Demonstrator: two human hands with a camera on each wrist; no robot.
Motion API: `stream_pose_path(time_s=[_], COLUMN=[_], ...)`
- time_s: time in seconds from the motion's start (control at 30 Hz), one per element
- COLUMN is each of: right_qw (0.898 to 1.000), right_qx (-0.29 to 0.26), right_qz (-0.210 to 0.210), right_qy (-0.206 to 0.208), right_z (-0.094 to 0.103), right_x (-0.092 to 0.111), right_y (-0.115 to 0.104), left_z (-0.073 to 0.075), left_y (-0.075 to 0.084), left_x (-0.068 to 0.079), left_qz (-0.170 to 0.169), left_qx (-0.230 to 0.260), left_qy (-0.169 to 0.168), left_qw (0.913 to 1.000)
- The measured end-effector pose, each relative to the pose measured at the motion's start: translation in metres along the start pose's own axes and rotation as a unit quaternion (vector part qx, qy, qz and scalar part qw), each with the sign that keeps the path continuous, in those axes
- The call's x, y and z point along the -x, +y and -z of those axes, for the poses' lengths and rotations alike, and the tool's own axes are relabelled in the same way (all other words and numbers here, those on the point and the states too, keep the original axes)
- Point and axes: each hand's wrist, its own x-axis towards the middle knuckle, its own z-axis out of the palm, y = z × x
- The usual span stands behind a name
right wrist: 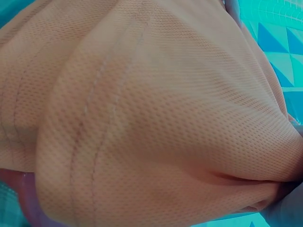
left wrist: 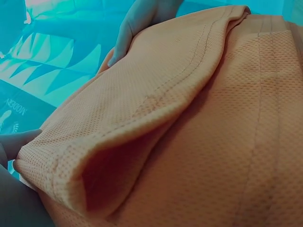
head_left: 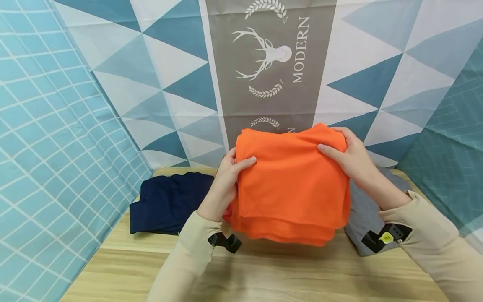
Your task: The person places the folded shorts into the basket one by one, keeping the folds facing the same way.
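Observation:
A folded orange garment [head_left: 290, 180] of mesh fabric is held up above the table, its layers hanging at the bottom edge. My left hand [head_left: 225, 178] pinches its left side, thumb on the front face. At the upper right corner my right hand [head_left: 351, 155] grips it, also with the thumb in front. The left wrist view shows the garment [left wrist: 123, 94] close up, with a stitched hem and an open fold. In the right wrist view the fabric [right wrist: 156, 109] fills most of the picture and puckers near the right hand [right wrist: 286, 205]. Most fingers are hidden behind the cloth.
A folded navy garment [head_left: 170, 203] lies on the wooden table [head_left: 151, 268] at left. Something red [head_left: 227, 213] shows partly behind the left wrist. At right lies a grey garment [head_left: 364, 218], partly covered by the right arm. A patterned cloth backdrop [head_left: 181, 84] hangs behind.

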Motion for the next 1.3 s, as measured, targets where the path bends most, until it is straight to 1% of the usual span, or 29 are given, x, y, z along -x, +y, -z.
stream_pose_path(time_s=[0.17, 0.27, 0.33, 0.53, 0.77, 0.83, 0.9, 1.0, 1.13, 1.3], right_qw=[1.0, 0.999, 0.998, 0.997, 0.996, 0.997, 0.997, 0.998, 0.999, 1.0], right_qx=[-0.017, -0.026, -0.022, 0.002, -0.017, -0.014, -0.008, 0.007, 0.013, 0.014], right_qz=[0.024, 0.039, 0.046, 0.061, 0.069, 0.064, 0.059, 0.049, 0.038, 0.01], right_qy=[0.007, 0.014, 0.022, 0.039, 0.05, 0.049, 0.047, 0.042, 0.03, 0.008], right_z=[0.002, 0.003, 0.003, 0.003, -0.002, -0.005, -0.008, -0.014, -0.021, -0.029], right_x=[-0.009, -0.015, -0.018, -0.028, -0.04, -0.042, -0.044, -0.046, -0.048, -0.05], right_y=[-0.006, -0.01, -0.013, -0.018, -0.021, -0.018, -0.014, -0.005, 0.007, 0.021], left_z=[-0.002, -0.002, -0.002, 0.003, 0.01, 0.012, 0.014, 0.019, 0.025, 0.03], left_y=[0.009, 0.015, 0.017, 0.019, 0.021, 0.019, 0.015, 0.006, -0.006, -0.021], left_x=[-0.005, -0.008, -0.011, -0.019, -0.034, -0.036, -0.038, -0.04, -0.044, -0.047], left_qz=[-0.014, -0.028, -0.035, -0.05, -0.079, -0.076, -0.064, -0.047, -0.03, 0.009], left_qx=[-0.016, -0.011, -0.007, -0.005, -0.005, -0.007, -0.01, -0.017, -0.011, -0.014], left_qy=[0.008, 0.01, 0.008, 0.005, 0.007, 0.014, 0.021, 0.028, 0.037, 0.06], left_qw=[0.9997, 0.9995, 0.9993, 0.9987, 0.9968, 0.997, 0.9977, 0.9983, 0.9988, 0.9981])
